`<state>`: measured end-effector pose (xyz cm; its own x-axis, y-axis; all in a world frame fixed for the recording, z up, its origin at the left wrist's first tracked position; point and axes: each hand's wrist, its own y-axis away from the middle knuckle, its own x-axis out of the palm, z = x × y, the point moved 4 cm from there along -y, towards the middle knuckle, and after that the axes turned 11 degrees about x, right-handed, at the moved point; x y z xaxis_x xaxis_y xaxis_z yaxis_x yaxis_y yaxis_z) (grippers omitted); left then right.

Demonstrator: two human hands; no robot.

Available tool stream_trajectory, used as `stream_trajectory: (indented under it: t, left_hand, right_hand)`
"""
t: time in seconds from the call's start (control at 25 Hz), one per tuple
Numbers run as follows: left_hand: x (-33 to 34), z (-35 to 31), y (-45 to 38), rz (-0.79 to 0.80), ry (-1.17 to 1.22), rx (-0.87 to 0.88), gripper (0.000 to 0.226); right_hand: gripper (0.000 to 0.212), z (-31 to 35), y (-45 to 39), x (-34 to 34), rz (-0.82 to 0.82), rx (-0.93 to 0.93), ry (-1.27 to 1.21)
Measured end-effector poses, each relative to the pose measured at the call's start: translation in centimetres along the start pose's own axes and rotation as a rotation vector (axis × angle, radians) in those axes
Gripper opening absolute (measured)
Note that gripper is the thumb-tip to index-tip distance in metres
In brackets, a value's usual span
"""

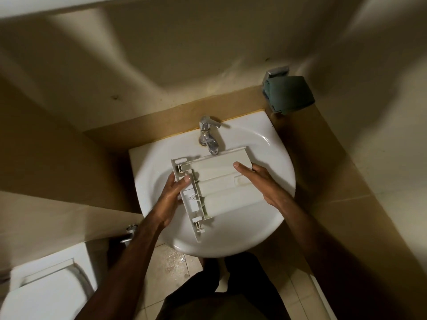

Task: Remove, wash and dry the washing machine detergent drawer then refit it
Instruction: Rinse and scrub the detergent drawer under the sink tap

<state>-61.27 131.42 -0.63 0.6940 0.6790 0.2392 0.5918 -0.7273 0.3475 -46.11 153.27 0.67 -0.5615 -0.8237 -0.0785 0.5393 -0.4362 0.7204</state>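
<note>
Two hands are holding the drawer [217, 185] over the basin [272, 144], underside up, just below the tap [209, 138]. The left hand [172, 199] is gripping the drawer's front panel at its left edge: the thumb is lying over the panel's inner face and the fingers are curling behind it. The right hand [258, 181] is lying flat on the ribbed underside, fingers straight and close together, pointing toward the left hand, with the thumb hooking the far right edge. The drawer is tilting a little, its front panel running from the upper left down toward the near rim of the basin. Wet skin is shining on the left hand. A dark green cloth [288, 94] is hanging on a holder at the wall to the right, well apart from the drawer. A toilet [46, 289] is standing at the lower left, and water drops are lying on the floor tiles [171, 262] under the basin.
</note>
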Motion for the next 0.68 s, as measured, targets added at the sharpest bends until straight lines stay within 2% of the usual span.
stream_trajectory:
  t: [0.08,0.16,0.24,0.4,0.52,0.68]
  left_hand:
    - [0.1,0.1,0.2,-0.043,-0.053,0.031,0.076]
    - [0.5,0.2,0.2,-0.08,-0.069,0.047,0.09]
    - [0.5,0.5,-0.1,-0.143,-0.039,0.05,0.104]
    - [0.2,0.7,-0.5,-0.234,-0.046,0.058,0.117]
    - [0.2,0.7,-0.7,-0.203,-0.087,0.095,0.109]
    - [0.4,0.8,-0.7,-0.236,-0.095,0.148,0.1]
  right_hand:
    - [0.051,-0.1,-1.9,0.6,-0.114,-0.058,0.072]
    - [0.066,-0.3,-3.6,1.0,-0.252,-0.123,0.137]
    - [0.062,-0.1,-4.3,1.8,-0.338,-0.244,0.25]
    - [0.061,1.0,-5.0,3.9,-0.555,-0.541,0.684]
    - [0.068,0.6,-5.2,5.0,-0.605,-0.584,0.956]
    - [0.073,-1.4,-2.6,7.1,-0.616,-0.638,1.116]
